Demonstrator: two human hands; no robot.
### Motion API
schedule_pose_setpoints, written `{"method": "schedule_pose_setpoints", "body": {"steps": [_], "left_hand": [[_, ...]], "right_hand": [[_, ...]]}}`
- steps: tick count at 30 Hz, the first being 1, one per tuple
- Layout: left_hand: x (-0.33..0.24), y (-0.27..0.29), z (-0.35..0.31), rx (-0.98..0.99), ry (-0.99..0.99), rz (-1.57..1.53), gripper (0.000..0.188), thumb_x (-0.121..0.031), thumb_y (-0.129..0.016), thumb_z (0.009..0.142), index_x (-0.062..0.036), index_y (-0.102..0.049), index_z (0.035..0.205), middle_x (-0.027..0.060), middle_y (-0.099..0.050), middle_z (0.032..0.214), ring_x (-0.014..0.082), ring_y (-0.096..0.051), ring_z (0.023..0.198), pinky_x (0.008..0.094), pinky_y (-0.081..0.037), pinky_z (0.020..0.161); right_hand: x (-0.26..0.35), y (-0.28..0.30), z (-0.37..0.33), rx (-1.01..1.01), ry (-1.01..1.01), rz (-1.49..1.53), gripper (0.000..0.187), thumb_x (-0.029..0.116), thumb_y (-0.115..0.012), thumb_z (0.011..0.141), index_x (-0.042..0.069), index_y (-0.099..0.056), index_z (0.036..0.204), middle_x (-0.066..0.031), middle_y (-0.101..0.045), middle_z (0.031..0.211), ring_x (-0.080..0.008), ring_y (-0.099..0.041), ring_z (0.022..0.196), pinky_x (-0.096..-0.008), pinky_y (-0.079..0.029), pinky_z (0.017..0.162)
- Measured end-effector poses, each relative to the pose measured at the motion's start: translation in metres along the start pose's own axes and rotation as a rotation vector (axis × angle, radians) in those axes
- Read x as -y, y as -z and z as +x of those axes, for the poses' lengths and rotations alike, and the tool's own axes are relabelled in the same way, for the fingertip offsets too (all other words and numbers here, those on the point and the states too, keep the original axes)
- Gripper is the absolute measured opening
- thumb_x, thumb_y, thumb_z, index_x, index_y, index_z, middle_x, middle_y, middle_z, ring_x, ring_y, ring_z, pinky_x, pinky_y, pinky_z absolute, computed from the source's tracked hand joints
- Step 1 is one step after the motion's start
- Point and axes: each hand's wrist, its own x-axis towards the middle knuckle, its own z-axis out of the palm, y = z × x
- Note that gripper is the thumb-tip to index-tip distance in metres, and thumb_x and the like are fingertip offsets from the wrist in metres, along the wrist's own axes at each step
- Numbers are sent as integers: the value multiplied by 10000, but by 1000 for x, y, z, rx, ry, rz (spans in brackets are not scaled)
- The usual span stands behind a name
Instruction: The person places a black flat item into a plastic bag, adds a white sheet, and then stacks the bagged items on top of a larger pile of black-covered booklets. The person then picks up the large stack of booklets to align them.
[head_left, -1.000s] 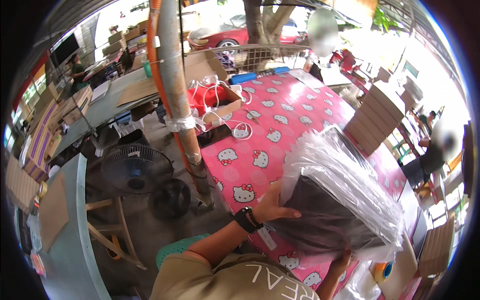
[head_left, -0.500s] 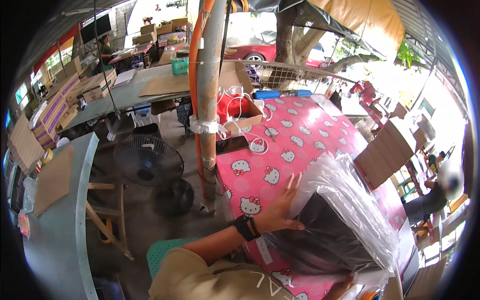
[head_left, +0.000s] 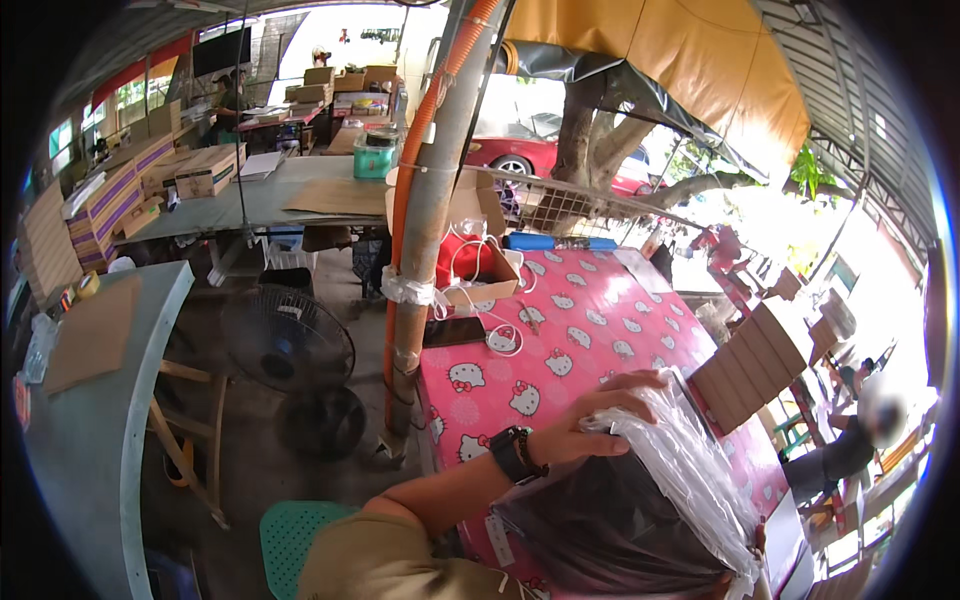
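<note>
A bulky bundle of black plastic (head_left: 610, 520) with crinkled clear plastic (head_left: 680, 450) over its far side lies on the pink cat-print table cover (head_left: 590, 340). My left hand (head_left: 595, 415), with a dark watch and beaded bracelet at the wrist, grips the bundle's upper left corner. Its fingers bend over the clear plastic, and the thumb presses the near side. At the lower right corner of the bundle, only a little of my right hand (head_left: 730, 583) shows. Plastic and the picture's edge hide most of its fingers. What the bundle contains is hidden.
A stack of brown cardboard (head_left: 750, 368) stands right of the bundle. Farther back are an open box (head_left: 485, 275) with white cables, a dark phone (head_left: 454, 332) and a blue roll (head_left: 560, 243). A post (head_left: 425, 190), a fan (head_left: 290, 340) and a green stool (head_left: 295, 540) stand left.
My left hand has gone from lying spread beside the bundle to gripping its top corner, over the clear plastic. My right hand stays low at the bundle's right end. The view has shifted.
</note>
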Motion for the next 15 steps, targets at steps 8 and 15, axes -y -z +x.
{"method": "schedule_pose_setpoints", "body": {"steps": [8,15], "left_hand": [[18,2,9,-42,-69,24,146,-149,-608,748,-16,-561,783,111,-581,915,269,-487,972,415,-345,885],[15,4,18,-31,-65,218,106,-60,-594,716,1,-552,791,98,-576,894,249,-518,922,364,-367,866]], "right_hand": [[-21,0,1,81,123,19,459,328,-473,829,-28,-422,1115,-182,-434,1193,-286,-410,1101,-395,-293,955],[-28,9,4,131,190,63,468,338,-486,817,-21,-408,1108,-185,-420,1208,-292,-400,1112,-404,-288,960]]}}
